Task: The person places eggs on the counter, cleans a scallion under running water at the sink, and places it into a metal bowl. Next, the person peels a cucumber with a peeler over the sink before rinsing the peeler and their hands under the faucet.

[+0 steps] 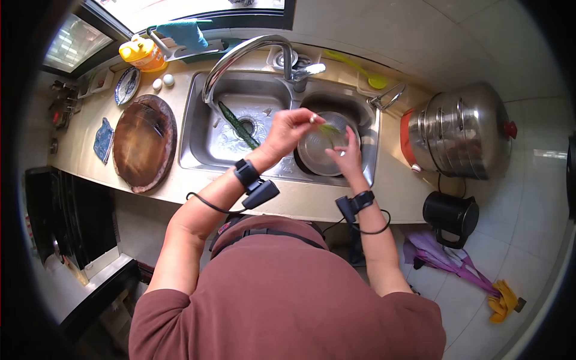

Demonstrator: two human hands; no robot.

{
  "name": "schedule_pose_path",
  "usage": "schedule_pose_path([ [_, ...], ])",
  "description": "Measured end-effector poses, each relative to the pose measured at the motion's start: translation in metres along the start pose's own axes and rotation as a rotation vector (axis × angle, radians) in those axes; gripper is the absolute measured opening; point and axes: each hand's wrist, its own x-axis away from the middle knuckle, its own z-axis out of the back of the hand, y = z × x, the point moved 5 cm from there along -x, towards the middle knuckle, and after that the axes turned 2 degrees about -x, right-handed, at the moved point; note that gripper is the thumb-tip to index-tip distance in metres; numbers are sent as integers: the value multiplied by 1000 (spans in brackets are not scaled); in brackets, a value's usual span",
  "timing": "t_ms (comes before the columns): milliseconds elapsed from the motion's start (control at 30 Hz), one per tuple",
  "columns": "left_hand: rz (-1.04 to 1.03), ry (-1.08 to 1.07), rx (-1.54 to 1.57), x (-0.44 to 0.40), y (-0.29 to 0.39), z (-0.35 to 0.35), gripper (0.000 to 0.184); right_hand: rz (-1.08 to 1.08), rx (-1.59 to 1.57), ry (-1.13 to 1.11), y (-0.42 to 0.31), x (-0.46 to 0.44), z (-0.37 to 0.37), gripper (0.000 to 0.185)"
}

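Note:
My left hand [289, 131] is over the sink's divider, its thumb and fingers pinched together on a thin green stalk [328, 128]. The stalk is blurred, so its exact kind is unclear. A small white spot shows at the fingertips. Facing it, my right hand [349, 155] has its thumb and fingers apart, close below the stalk. Under both hands a round metal strainer bowl [312, 159] sits in the right basin. A long green cucumber [237, 124] lies slanted in the left basin [204, 141], across the drain.
A curved faucet [240, 49] arches over the left basin. A round wooden chopping board [142, 144], two eggs [168, 79], a patterned dish [127, 86] and a blue cloth [104, 140] lie to the left. At right stand a steel steamer pot [453, 132] and a black kettle [451, 217].

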Motion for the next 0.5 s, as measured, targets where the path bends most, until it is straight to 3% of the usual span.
schedule_pose_path([
  [100,75,-57,88,-9,-54,-32,16,195,63,43,-32,-4,-4,78],
  [167,195,-119,116,-9,-85,-45,15,93,236,22,-3,-14,-10,76],
  [200,248,-199,217,-9,-111,-52,43,94,363,34,46,-21,-17,76],
  [233,265,-193,76,-5,-136,-52,56,94,490,45,75,-27,-22,76],
  [267,282,-185,-66,3,-158,-51,71,17,405,32,82,-27,-23,73],
  [300,300,-175,-208,7,-169,-47,86,-18,452,-91,85,-26,-27,72],
  [367,250,-180,-318,15,-182,-41,98,-89,542,-346,89,-20,-32,70],
  [433,542,-144,-14,25,-169,-26,83,-97,548,-351,77,-20,-32,58],
  [500,467,105,252,32,-163,4,46,-96,522,-235,64,-32,-36,50],
])
